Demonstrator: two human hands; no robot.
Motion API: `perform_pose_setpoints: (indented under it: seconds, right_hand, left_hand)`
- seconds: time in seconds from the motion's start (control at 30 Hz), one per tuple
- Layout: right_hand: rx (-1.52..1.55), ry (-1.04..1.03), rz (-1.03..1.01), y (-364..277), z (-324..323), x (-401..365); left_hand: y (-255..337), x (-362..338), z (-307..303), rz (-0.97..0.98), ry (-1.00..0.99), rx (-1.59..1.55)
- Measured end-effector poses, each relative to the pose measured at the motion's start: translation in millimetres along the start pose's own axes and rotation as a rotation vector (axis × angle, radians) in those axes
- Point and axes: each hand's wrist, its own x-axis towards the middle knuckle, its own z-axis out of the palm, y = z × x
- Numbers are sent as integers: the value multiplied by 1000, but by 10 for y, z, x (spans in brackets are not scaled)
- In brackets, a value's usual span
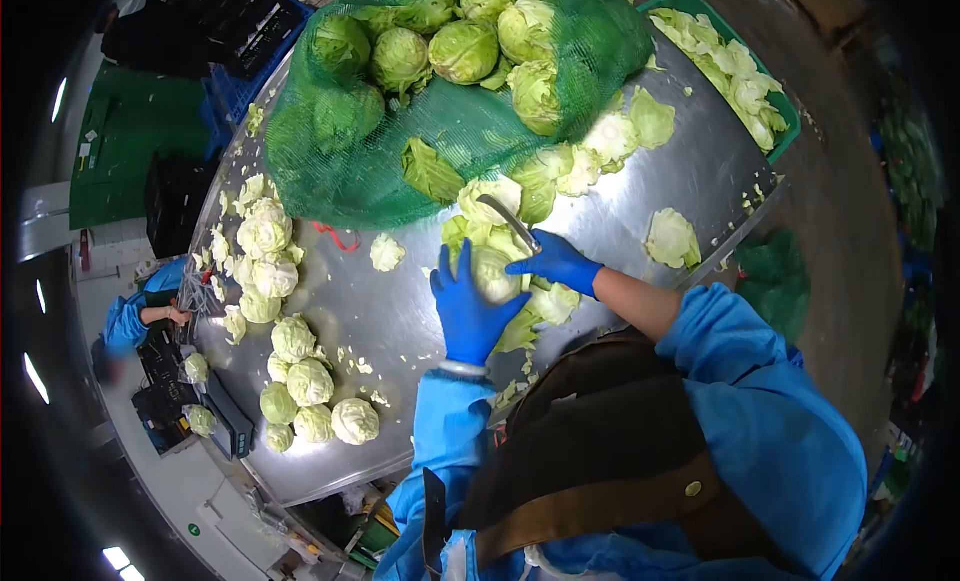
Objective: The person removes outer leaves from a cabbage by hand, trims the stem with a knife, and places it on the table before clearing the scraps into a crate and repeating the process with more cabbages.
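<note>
Both of my hands wear blue gloves. My left hand (468, 306) has its fingers spread over the left side of a green cabbage (493, 273) on the metal table. In my right hand (563, 265), at the right side of that cabbage, is a knife (508, 219) with a curved blade pointing up and left. Loose leaves (550, 301) lie around and under the cabbage. Just beyond it are more cut leaves (490, 201) at the edge of a green mesh bag (400, 181).
Whole cabbages (465, 51) fill the mesh bag. Trimmed cabbages (310, 381) stand at the table's left. A green crate (790, 116) of leaves is at the back right. A co-worker's hand (178, 316) shows at the far left, near a scale (230, 421).
</note>
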Motion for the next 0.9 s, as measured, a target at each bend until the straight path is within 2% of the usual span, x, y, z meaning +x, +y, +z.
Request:
perform_pose_setpoints:
  seconds: [0.03,0.13,0.17,0.2,0.27,0.33,0.37,0.4,0.47,0.53,0.57,0.6,0.67,0.73,0.77,0.8,0.83,0.87,0.9]
  right_hand:
    - [87,-74,28,110,49,64]
    - [-1,183,-302,385,77,324]
    - [-41,218,-253,357,-25,352]
    - [-348,205,-195,213,-162,301]
    - [-653,307,-319,367,-303,425]
    - [-619,364,-197,222,-459,354]
    - [-554,409,-263,133,-505,255]
    - [-614,480,-319,-104,-505,43]
    - [-774,485,-450,-543,-435,-358]
    - [-750,535,-734,-493,-263,-507]
    - [-646,452,-792,-534,-190,-665]
    - [-528,285,-596,-686,-152,-899]
    - [-517,225,-600,-575,-54,-980]
    - [-377,141,-639,-377,59,-848]
    - [-346,169,-517,-266,61,-773]
    - [-519,241,-551,-199,-44,-637]
    - [-476,198,-524,-244,-158,-571]
    - [-426,142,-506,-285,-249,-501]
    - [-450,149,-631,-265,-304,-432]
  left_hand:
    - [26,40,36,19,1,68]
    - [-371,87,232,16,-8,-34]
    - [-454,91,152,12,-25,-175]
    - [-557,84,102,48,-5,-281]
    - [-926,-24,252,-158,65,-555]
    - [-1164,-129,327,-385,45,-889]
    - [-1060,-188,264,-553,-46,-1264]
    - [-877,-252,198,-722,-138,-1641]
    - [-623,-371,218,-770,-201,-1936]
    - [-315,-459,171,-756,-278,-2266]
    - [-231,-505,241,-842,-270,-2278]
    - [-145,-555,308,-928,-259,-2289]
    - [-202,-685,678,-1050,-70,-2187]
    - [-49,-599,400,-1286,-154,-2079]
    - [16,-530,275,-1402,-194,-2026]
    - [13,-497,214,-1312,-343,-1926]
    - [-221,-567,374,-1113,-454,-1903]
    - [-175,-496,382,-723,-280,-1598]
    - [-127,-429,387,-461,-48,-1199]
